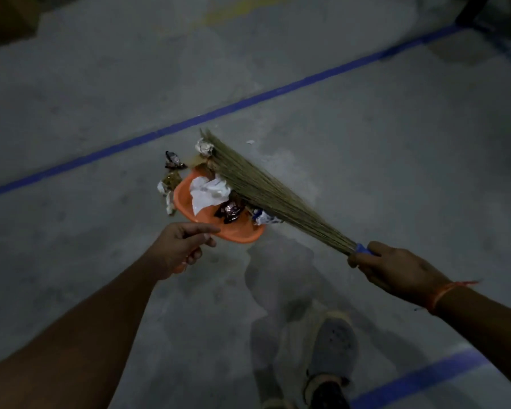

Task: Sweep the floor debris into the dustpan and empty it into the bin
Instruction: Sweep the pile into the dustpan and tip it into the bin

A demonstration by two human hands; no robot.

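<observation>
Dustpan handle (180, 265) mostly hidden in left hand (180, 246), top-left corner dark, unreadable

Grey floor (366, 143) (blue-lined) bears orange dustpan (236, 228), scattered wrappers (174, 160).

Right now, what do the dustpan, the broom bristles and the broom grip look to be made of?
Dustpan: likely moulded plastic, going by its smooth, even orange surface and rounded rim.
Broom bristles: apparently dried grass or thin plant stalks; fine, tan, fanned strands.
Broom grip: probably plastic; solid blue and smooth, mostly hidden in the right hand.
The frame is dim, so finishes are uncertain.
</observation>
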